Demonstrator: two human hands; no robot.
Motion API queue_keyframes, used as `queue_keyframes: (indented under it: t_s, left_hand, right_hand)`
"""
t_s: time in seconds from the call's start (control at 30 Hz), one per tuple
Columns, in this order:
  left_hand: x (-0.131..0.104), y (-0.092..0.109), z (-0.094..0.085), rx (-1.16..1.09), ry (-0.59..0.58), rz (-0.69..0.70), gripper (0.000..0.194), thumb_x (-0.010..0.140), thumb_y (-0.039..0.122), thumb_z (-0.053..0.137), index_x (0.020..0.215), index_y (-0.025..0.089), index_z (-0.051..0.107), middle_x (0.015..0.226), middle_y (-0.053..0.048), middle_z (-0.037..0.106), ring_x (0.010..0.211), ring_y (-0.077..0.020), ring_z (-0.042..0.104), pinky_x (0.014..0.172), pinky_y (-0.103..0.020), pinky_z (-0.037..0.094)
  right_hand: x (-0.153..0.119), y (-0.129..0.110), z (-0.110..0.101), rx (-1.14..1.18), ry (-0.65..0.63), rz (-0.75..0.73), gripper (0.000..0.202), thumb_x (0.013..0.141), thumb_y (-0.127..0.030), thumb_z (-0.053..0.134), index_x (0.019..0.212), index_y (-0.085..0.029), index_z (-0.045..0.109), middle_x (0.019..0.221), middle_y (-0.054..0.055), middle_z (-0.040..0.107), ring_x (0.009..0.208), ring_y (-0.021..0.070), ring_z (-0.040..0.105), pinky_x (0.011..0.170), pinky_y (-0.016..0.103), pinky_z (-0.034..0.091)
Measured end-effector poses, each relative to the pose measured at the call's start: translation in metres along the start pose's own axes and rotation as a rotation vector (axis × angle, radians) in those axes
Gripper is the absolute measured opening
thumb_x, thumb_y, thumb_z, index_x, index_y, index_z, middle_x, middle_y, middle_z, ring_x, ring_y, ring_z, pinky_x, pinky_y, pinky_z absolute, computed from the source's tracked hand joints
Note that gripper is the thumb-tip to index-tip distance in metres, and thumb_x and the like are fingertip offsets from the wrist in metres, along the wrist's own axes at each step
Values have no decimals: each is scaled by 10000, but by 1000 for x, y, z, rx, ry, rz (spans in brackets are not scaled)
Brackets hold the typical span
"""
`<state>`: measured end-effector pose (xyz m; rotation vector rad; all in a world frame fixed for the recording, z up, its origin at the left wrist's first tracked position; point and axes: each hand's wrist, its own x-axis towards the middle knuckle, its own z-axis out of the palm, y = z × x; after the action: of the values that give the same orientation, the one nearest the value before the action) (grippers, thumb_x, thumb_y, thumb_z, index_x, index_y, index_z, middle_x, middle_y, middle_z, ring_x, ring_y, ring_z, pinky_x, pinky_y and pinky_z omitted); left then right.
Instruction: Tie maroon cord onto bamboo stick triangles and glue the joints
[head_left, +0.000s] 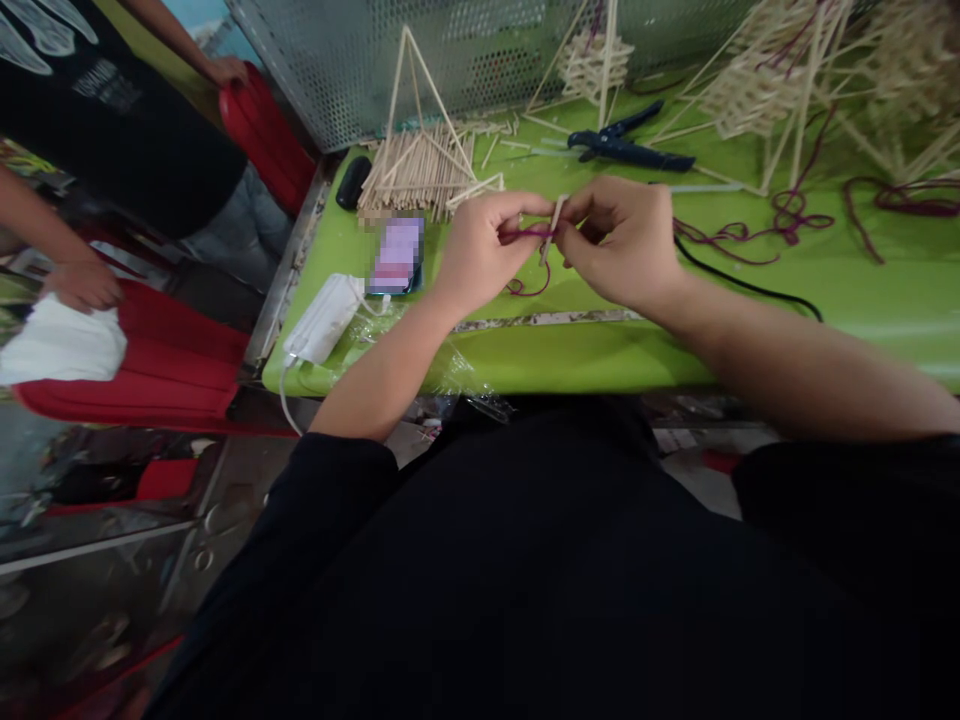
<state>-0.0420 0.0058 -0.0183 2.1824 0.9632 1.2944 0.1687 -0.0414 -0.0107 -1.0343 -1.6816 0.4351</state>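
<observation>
Over the green tabletop (pixel 517 355) both my hands meet at a short wooden stick (pixel 553 228). Purple string (pixel 535 232) crosses the stick and runs into the fingers of my left hand (pixel 484 240), which pinch it. A loose end of the string hangs in a curl below. My right hand (pixel 619 235) pinches the stick between thumb and fingers from the other side. Whether the string is knotted there is too small to tell. Behind my left hand lies a pile of thin sticks (pixel 420 170) with a stick pyramid frame (pixel 406 60) standing at it.
A dark blue glue gun or cutter-like tool (pixel 630 148) lies behind my right hand. At left are a phone (pixel 397 255), a white power bank (pixel 326 318) and clear plastic wrap (pixel 465 375). Stick structures (pixel 780 80) crowd the back right. Another person (pixel 127 120) stands by red chairs (pixel 172 350).
</observation>
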Motion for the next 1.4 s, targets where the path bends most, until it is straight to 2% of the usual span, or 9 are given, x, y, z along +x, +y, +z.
queue_keyframes:
  t_s: [0.23, 0.37, 0.53, 0.6, 0.73, 0.83, 1.03, 1.27, 1.4]
  left_hand:
    - [-8, 5, 1, 110, 56, 86, 111, 964, 274, 808, 1041, 296, 884, 608, 43, 482, 584, -142, 420, 662, -370, 362]
    - [-8, 6, 0, 146, 76, 120, 65, 992, 279, 793, 951, 280, 843, 601, 43, 479, 582, -140, 425, 676, -378, 367]
    - [-9, 11, -2, 160, 66, 97, 48, 996, 290, 812, 967, 275, 777, 638, 50, 515, 591, -128, 462, 655, -352, 353]
    - [-9, 13, -1, 141, 67, 95, 70, 981, 255, 820, 961, 274, 756, 646, 54, 518, 591, -122, 470, 640, -344, 341]
    - [-10, 15, 0, 87, 42, 93, 82, 1016, 211, 760, 969, 263, 718, 751, 33, 638, 641, -115, 572, 636, -322, 389]
    - [-9, 13, 1, 85, 9, 104, 125, 1078, 290, 718, 962, 259, 684, 782, 26, 669, 640, -108, 587, 633, -323, 416]
    - [-8, 5, 0, 65, -3, 167, 296, 1126, 491, 668, 933, 270, 630, 692, 43, 560, 582, -98, 493, 588, -338, 382]
    - [-8, 12, -4, 10, -54, 241, 324, 1118, 561, 641, 974, 271, 654, 683, 46, 513, 547, -80, 438, 546, -306, 328]
    - [-8, 11, -5, 19, -65, 268, 320, 1117, 546, 628, 972, 263, 649, 674, 46, 488, 538, -74, 402, 533, -295, 303]
  right_hand:
    - [4, 13, -1, -2, 26, -10, 286, 897, -636, 911, 820, -387, 794, 745, 11, 771, 697, 294, 697, 574, 495, 547]
    - [7, 6, -2, 63, 32, 8, 319, 856, -614, 976, 808, -366, 781, 774, 19, 793, 662, 272, 689, 556, 476, 547]
    - [4, -11, -3, 331, -76, 23, 300, 934, -589, 935, 950, -335, 775, 852, 18, 815, 620, 250, 725, 558, 459, 577]
    - [1, -14, -5, 333, -129, 4, 324, 894, -564, 984, 1047, -363, 780, 914, 15, 832, 687, 258, 742, 602, 460, 596]
    - [-2, -11, -5, 271, -132, -41, 575, 787, -486, 1069, 1252, -432, 735, 924, -19, 810, 721, 272, 740, 616, 456, 595]
    - [-3, -3, -3, 197, -125, -67, 474, 860, -486, 1011, 1248, -428, 745, 836, -28, 769, 666, 270, 724, 595, 452, 572]
    - [-3, 5, -7, 13, -70, -153, 247, 1039, -504, 821, 1256, -394, 781, 803, -17, 765, 628, 246, 707, 625, 443, 577]
    - [1, -1, -11, -147, -47, -280, 71, 1018, -414, 781, 1033, -349, 802, 756, 0, 734, 643, 258, 694, 670, 446, 576]
    - [3, 2, -11, -95, -90, -253, 86, 995, -417, 795, 1058, -362, 816, 772, -4, 745, 638, 251, 687, 640, 438, 569]
